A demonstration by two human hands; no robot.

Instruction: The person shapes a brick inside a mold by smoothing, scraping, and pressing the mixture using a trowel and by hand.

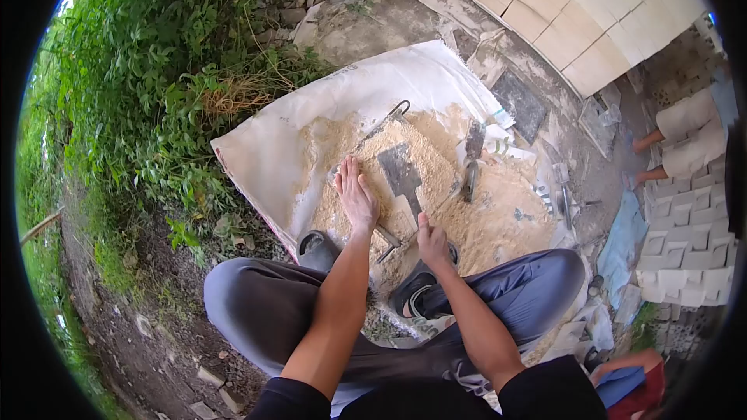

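Observation:
My left hand (357, 193) lies flat, fingers stretched out, on pale crumbly powder (424, 148) that covers a square metal frame or mould (366, 138). In my right hand (433, 243) is the handle of a flat metal trowel (401, 173), whose broad dark blade rests on the powder to the right of my left hand. The frame has a wire loop at its far corner and bars at its near side. Beneath it, a white woven sheet (272, 132) carries more loose powder.
Another trowel-like tool (471, 163) lies right of the frame. A dark slab (520, 105) sits beyond the sheet. Green plants (163, 78) grow at the left. At the right are stacked pale blocks (685, 233), a person's legs (657, 136) and another person's arm (634, 362).

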